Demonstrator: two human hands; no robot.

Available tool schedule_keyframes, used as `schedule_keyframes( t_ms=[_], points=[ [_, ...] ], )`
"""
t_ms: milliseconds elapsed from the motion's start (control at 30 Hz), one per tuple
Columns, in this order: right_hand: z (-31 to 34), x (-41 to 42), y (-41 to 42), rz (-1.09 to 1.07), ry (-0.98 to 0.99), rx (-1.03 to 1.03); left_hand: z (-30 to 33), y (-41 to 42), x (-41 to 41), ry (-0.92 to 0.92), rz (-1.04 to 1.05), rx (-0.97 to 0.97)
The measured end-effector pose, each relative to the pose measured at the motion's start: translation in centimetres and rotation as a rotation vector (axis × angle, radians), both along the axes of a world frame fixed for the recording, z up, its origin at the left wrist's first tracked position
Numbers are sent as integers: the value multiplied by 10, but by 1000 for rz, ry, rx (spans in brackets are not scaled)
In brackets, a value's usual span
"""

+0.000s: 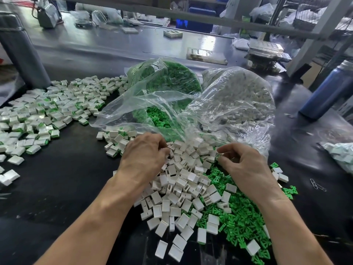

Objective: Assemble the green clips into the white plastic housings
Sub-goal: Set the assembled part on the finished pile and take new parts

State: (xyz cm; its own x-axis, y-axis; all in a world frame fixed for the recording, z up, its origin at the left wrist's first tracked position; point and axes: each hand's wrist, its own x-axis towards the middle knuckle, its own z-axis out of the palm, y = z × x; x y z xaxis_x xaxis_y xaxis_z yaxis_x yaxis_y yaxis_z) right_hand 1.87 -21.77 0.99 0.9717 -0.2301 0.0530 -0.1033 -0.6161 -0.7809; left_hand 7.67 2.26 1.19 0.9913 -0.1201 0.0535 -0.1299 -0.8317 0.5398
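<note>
Black bench: white housings heaped between left hand and right hand, both loosely curled; holds unclear.

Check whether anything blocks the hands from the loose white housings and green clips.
Nothing visible does. The left hand and right hand already rest on the pile of white housings, with green clips lying open beside it. The plastic bag sits behind.

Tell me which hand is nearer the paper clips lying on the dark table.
Right. The right hand is over the mixed pile just left of the paper clips; the left hand is much farther left, on the white housings.
</note>
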Motion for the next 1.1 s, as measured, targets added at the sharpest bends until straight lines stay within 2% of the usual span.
schedule_keyframes(
  t_ms=[267, 567, 867, 1100],
  points=[
    [-2, -1, 9, 14, -89, 68, 6, -3, -3, 78, 37, 13],
    [2, -1, 20, 76, -142, 55, 3, -7, -3, 36, 34, 8],
    [34, 24, 30, 239, -107, -187, -1, -13, -7, 75, -188, -166],
    [19, 30, 37, 174, -174, -115, -5, -26, -10, 46, -318, -84]
  ],
)
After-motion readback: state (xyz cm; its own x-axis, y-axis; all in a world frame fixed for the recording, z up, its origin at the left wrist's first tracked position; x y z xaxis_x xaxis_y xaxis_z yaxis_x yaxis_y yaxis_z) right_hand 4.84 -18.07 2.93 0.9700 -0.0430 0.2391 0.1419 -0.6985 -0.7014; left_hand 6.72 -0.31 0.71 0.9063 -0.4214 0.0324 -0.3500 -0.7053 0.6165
